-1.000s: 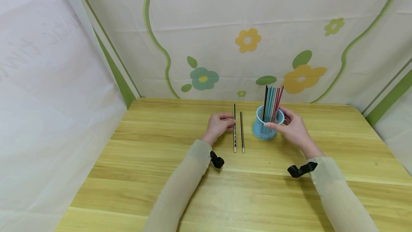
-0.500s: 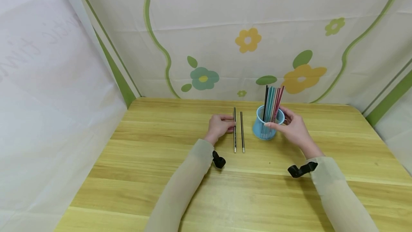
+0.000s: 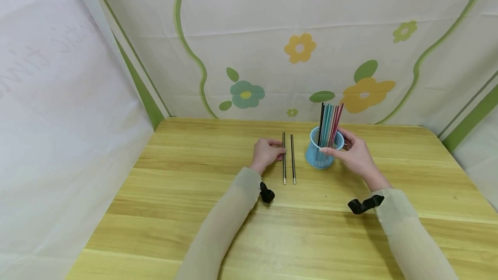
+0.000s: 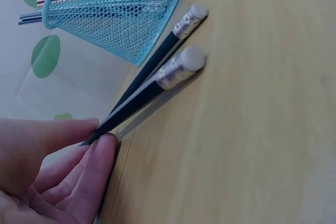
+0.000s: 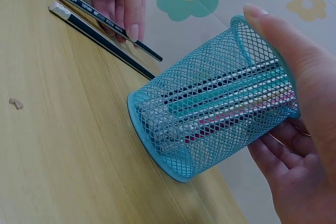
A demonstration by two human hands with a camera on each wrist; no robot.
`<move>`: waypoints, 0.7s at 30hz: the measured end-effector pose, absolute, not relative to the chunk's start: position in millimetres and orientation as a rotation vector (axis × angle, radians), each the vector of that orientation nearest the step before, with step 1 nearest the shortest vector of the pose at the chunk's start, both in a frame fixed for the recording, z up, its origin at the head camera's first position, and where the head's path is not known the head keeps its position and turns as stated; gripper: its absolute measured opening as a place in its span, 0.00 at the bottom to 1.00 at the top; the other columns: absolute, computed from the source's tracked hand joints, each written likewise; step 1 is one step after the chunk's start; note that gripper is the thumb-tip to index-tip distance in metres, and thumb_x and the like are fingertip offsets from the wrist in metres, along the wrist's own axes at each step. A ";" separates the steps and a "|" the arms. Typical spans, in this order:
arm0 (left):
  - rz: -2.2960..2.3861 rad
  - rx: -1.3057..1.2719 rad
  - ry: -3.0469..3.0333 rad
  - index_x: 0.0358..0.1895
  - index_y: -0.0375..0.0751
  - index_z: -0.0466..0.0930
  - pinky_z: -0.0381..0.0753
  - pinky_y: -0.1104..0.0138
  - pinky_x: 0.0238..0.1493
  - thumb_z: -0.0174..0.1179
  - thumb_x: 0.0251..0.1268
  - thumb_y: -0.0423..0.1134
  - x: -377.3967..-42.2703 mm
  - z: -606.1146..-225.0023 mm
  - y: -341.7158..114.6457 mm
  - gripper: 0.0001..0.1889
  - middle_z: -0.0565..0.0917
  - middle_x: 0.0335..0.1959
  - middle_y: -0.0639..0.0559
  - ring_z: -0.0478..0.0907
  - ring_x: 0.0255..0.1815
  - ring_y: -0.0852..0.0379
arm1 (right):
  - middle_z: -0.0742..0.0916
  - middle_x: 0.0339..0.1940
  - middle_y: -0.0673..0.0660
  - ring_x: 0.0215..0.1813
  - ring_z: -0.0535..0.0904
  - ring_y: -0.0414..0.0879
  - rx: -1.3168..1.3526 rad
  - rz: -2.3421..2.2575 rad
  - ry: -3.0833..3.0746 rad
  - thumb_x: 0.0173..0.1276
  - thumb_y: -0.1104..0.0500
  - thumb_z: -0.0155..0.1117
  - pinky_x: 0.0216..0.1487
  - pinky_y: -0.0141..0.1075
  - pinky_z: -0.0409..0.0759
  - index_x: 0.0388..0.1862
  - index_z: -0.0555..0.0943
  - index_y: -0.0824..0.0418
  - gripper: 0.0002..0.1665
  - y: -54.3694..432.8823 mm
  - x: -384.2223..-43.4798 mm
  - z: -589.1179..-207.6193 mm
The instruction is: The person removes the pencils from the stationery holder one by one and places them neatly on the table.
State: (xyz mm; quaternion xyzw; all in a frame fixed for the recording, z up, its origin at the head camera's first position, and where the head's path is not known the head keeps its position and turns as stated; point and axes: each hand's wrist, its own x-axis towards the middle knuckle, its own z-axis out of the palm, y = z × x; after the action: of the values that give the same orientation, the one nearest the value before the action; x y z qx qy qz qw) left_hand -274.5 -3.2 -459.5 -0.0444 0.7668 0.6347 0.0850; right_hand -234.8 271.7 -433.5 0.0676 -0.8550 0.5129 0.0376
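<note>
Between thumb and fingertips my left hand [image 3: 266, 154] pinches a dark pencil [image 4: 137, 99] with a white eraser in a silver ferrule. A second dark pencil [image 3: 293, 159] lies on the table just right of it, almost parallel. My right hand [image 3: 355, 157] grips a light blue mesh pencil cup [image 5: 210, 103], thumb at the rim and fingers round the far side. Standing in the cup are several pencils [image 3: 330, 120] in black, teal, pale and pink, leaning toward its right side. The right wrist view shows white lettering on the pinched pencil.
The wooden table [image 3: 155, 211] runs back to a white cloth [image 3: 264, 7] printed with flowers. Another white cloth [image 3: 58, 120] hangs at the left. A small brown fleck [image 5: 16, 103] is on the table in the right wrist view.
My left hand has moved slightly right and toward me. The pinched pencil's far end has come nearer, and its lettering has turned out of the head view. My right hand and the cup have stayed put.
</note>
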 end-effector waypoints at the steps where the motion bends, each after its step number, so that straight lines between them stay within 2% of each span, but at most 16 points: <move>1: 1.879 -0.138 2.297 0.50 0.33 0.87 0.88 0.68 0.32 0.72 0.62 0.29 -275.0 -459.7 -2.5 0.14 0.88 0.33 0.49 0.87 0.29 0.54 | 0.73 0.72 0.67 0.69 0.72 0.61 0.208 1.577 -2.621 0.64 0.47 0.78 0.57 0.20 0.74 0.81 0.60 0.63 0.55 271.6 -234.8 -433.7; 7: 1.830 -0.176 2.330 0.49 0.33 0.88 0.88 0.69 0.30 0.74 0.60 0.29 -277.9 -459.6 0.3 0.14 0.88 0.31 0.50 0.87 0.27 0.56 | 0.73 0.72 0.67 0.69 0.72 0.62 0.206 1.579 -2.624 0.64 0.47 0.78 0.58 0.20 0.74 0.81 0.60 0.64 0.55 271.0 -234.3 -433.2; 21: 1.716 -0.215 2.453 0.46 0.36 0.89 0.87 0.69 0.28 0.76 0.58 0.31 -279.7 -458.5 7.3 0.13 0.86 0.27 0.53 0.85 0.25 0.56 | 0.73 0.72 0.66 0.70 0.71 0.62 0.187 1.565 -2.647 0.64 0.46 0.77 0.64 0.32 0.75 0.82 0.59 0.62 0.55 271.1 -233.1 -430.8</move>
State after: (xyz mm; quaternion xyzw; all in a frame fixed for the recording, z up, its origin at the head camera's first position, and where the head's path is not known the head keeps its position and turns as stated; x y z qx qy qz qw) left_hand -279.7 7.3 -458.5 -0.0713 0.8153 0.5703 0.0700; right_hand -233.1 271.1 -430.8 0.0605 -0.8588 0.5079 0.0304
